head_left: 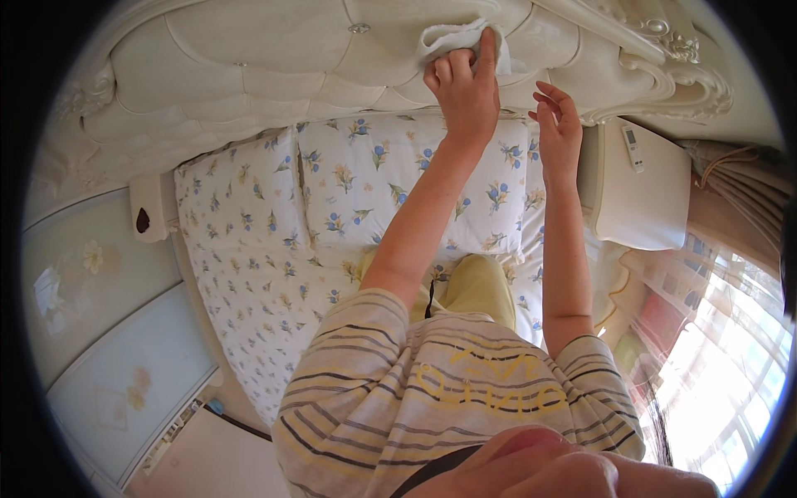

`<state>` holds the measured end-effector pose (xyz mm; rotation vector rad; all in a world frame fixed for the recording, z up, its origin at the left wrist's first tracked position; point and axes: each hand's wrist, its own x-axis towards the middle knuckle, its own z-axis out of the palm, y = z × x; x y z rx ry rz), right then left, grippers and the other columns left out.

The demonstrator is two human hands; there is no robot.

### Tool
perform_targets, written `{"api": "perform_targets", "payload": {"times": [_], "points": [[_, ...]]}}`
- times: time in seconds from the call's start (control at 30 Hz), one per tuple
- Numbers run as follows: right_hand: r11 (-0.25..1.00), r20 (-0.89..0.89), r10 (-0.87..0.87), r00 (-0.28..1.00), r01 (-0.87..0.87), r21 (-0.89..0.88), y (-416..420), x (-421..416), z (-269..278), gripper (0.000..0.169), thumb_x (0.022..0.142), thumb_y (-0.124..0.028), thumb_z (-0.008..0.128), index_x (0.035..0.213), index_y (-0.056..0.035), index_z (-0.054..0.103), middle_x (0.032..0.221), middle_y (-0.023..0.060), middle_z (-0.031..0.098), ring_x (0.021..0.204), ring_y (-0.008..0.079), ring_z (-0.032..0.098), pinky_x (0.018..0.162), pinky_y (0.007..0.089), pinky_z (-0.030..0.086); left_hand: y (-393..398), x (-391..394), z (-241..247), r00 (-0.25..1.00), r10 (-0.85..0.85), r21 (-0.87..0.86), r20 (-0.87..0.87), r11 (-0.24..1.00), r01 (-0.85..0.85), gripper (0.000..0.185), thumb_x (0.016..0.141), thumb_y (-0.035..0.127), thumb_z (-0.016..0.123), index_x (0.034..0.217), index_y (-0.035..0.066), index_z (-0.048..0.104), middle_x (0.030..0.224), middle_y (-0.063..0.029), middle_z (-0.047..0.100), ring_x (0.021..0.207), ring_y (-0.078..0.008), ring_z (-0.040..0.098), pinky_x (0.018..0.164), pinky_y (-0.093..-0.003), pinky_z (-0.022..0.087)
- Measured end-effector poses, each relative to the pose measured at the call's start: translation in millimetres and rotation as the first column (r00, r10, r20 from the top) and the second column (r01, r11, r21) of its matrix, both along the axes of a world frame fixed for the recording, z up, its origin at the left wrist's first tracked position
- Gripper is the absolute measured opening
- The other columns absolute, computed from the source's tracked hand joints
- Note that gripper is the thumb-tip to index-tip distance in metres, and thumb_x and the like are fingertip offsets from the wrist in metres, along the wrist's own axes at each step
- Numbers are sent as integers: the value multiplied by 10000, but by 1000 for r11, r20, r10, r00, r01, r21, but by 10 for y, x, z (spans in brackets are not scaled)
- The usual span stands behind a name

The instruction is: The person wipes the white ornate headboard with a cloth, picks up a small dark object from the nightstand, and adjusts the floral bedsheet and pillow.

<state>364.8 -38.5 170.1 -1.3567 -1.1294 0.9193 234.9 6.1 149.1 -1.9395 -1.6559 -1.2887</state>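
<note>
My left hand (pixel 464 93) presses a folded white cloth (pixel 445 38) against the tufted, cream padded headboard (pixel 261 37). Its index finger lies extended over the cloth, and the other fingers are bent on it. To the right, my right hand (pixel 560 121) is raised in front of the lower headboard, fingers apart and slightly curled, with nothing in it. Below both arms lie a floral pillow (pixel 398 168) and a second floral pillow (pixel 240 193). My knees, in yellow-green trousers, rest on the floral bed sheet (pixel 261 305).
A cream nightstand (pixel 647 193) with a white remote control (pixel 632 148) stands on the right. Beyond it are a tied brown curtain (pixel 747 180) and a bright window with sheer curtain (pixel 716 355). At left are glossy cabinet panels (pixel 106 267). Carved scrollwork (pixel 679 93) edges the headboard.
</note>
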Motion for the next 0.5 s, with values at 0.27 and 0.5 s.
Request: {"api": "perform_targets", "payload": {"times": [0.27,0.5], "points": [[928,581,-182,794,-57,368,65,-383,229,362,866,-5,565,1219,-79,588,1321,138,497,1249,322,436,948,424,431,112,-427,-370,967,54,55,248,996,-70,731,748,-12,587,1451,-17,385,1097,-122,423,995,-305,366,916,-422,322],[777,659,-313,684,-215,591,309,-828,331,471,853,-53,603,1315,-103,522,1428,215,359,1358,463,291,1059,562,306,71,-595,-1173,896,235,-123,376,971,-203,596,792,35,603,1355,-64,434,1143,-148,431,1067,-348,391,974,-473,324]]}}
